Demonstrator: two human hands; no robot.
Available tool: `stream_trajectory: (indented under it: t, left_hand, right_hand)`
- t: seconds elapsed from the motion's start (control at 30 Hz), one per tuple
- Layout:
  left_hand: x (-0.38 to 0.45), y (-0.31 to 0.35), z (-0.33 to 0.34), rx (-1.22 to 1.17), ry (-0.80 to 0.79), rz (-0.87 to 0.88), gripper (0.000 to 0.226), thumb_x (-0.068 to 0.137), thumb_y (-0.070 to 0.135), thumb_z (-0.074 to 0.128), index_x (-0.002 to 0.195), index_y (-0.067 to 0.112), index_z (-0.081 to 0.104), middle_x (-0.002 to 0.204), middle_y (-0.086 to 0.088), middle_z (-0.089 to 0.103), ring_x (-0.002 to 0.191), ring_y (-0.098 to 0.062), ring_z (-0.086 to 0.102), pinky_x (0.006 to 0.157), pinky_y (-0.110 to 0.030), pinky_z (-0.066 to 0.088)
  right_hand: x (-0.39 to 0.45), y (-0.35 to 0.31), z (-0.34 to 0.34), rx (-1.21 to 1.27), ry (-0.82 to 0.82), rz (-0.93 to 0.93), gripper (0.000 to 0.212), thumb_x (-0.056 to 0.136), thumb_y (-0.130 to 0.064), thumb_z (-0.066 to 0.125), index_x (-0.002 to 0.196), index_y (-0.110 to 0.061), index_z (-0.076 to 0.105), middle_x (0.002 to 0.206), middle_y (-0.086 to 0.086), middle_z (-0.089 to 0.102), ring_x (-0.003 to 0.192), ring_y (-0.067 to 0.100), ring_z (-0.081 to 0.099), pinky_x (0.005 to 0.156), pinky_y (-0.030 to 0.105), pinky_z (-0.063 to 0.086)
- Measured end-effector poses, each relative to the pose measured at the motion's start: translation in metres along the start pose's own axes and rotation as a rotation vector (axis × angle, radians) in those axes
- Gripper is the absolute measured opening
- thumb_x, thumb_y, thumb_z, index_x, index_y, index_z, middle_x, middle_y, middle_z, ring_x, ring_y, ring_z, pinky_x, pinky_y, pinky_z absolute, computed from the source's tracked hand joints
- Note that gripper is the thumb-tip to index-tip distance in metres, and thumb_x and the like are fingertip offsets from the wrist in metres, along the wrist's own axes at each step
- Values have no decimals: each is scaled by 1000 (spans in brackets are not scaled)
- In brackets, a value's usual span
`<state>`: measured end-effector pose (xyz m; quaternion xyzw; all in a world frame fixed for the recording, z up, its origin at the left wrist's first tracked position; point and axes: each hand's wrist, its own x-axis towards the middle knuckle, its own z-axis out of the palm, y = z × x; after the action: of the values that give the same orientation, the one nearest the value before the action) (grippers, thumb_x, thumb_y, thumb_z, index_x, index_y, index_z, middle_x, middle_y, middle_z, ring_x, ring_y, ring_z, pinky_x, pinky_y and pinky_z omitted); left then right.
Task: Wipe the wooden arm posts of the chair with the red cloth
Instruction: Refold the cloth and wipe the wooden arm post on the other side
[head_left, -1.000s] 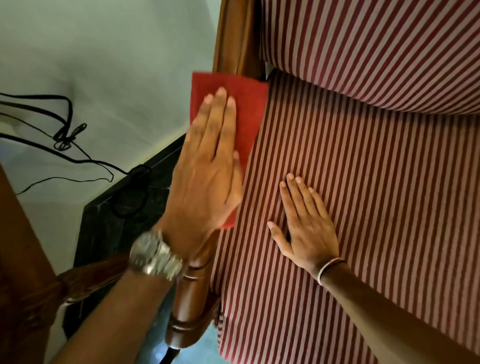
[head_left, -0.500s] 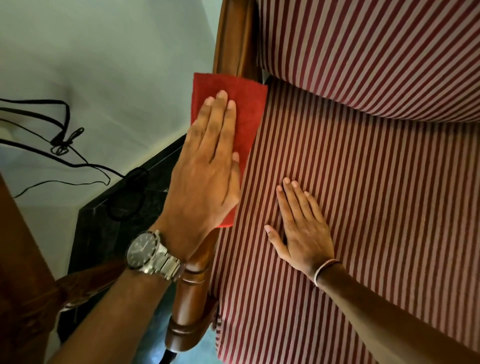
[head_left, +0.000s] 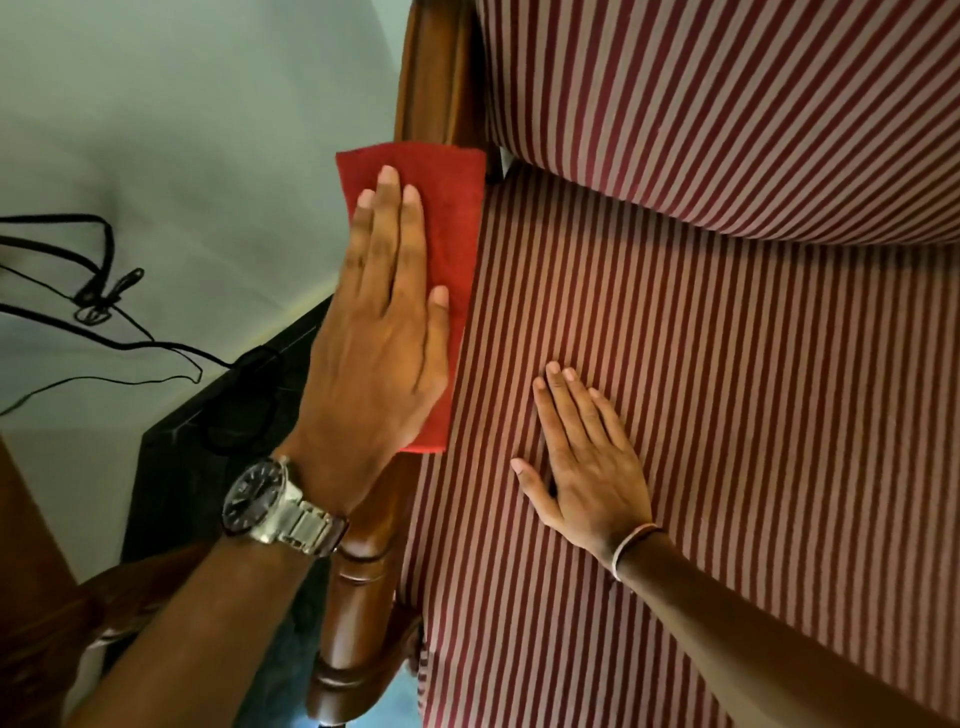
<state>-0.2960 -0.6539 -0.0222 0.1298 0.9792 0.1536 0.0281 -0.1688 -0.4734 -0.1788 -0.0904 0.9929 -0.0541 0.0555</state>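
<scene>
While the left hand (head_left: 384, 343) lies flat, fingers spread, pressing the red cloth (head_left: 447, 208) onto the wooden arm post (head_left: 358, 597) beside the striped seat (head_left: 675, 415), keep pressure even, stroke along the grain, right hand (head_left: 587, 462) open, bracing.

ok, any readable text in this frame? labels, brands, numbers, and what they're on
No readable text anywhere.
Watch on the left wrist: dark dial, any markings too small and blurred to read.
Red cloth, striped cushion, wooden post, cables: no print or labels visible.
</scene>
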Motion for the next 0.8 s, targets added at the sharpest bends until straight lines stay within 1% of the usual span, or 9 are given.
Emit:
stream_trajectory:
  t: [0.07,0.2,0.3,0.43,0.53,0.6,0.67,0.8]
  left_hand:
    - [-22,1,1,7,-8,12,60,109,26,26,160,4,2,171,-15,-1,159,-25,-4,130,-37,3]
    - [-78,-2,6,62,-38,24,61,106,28,26,159,4,10,170,-12,5,159,-25,1,130,-42,9]
    - [-54,-2,6,89,-15,42,61,106,29,27,160,5,9,170,-13,5,159,-26,2,130,-42,8]
    - [9,2,5,92,14,46,61,108,26,30,160,5,7,170,-16,7,159,-28,3,129,-48,14]
    - [-12,1,7,77,23,29,59,108,25,30,160,5,9,171,-14,7,159,-26,3,130,-46,13]
    - [-47,3,7,86,-7,30,59,108,25,31,160,5,11,170,-13,7,159,-25,3,130,-45,12]
    - [-64,2,6,106,-43,45,60,106,26,30,159,4,13,170,-13,8,159,-26,4,130,-45,12]
    - [-1,8,3,105,-23,55,61,107,24,31,160,4,9,170,-16,7,159,-28,4,129,-48,13]
  right_hand:
    - [0,1,-1,-7,-10,-2,80,104,-62,23,164,-10,14,174,10,8,162,22,5,133,41,1]
    - [0,0,4,-9,10,2,80,104,-62,23,163,-10,14,174,10,8,162,22,5,133,41,0]
    - [0,-1,7,-10,19,3,80,104,-62,23,163,-10,15,174,10,9,162,22,6,133,41,1]
    - [0,1,8,-8,37,-9,79,104,-61,25,163,-10,15,174,11,10,162,23,7,133,42,3]
    - [1,2,7,-8,36,-13,79,104,-61,26,163,-9,15,174,10,8,162,22,6,133,41,3]
    - [1,1,6,-6,41,-7,79,104,-61,25,163,-9,15,174,10,7,162,23,5,133,41,2]
    - [0,1,8,-11,38,-1,79,104,-61,25,163,-9,17,173,11,9,162,23,7,133,42,3]
    - [-1,0,6,-12,37,1,80,103,-60,28,163,-9,18,173,11,12,162,24,9,133,42,5]
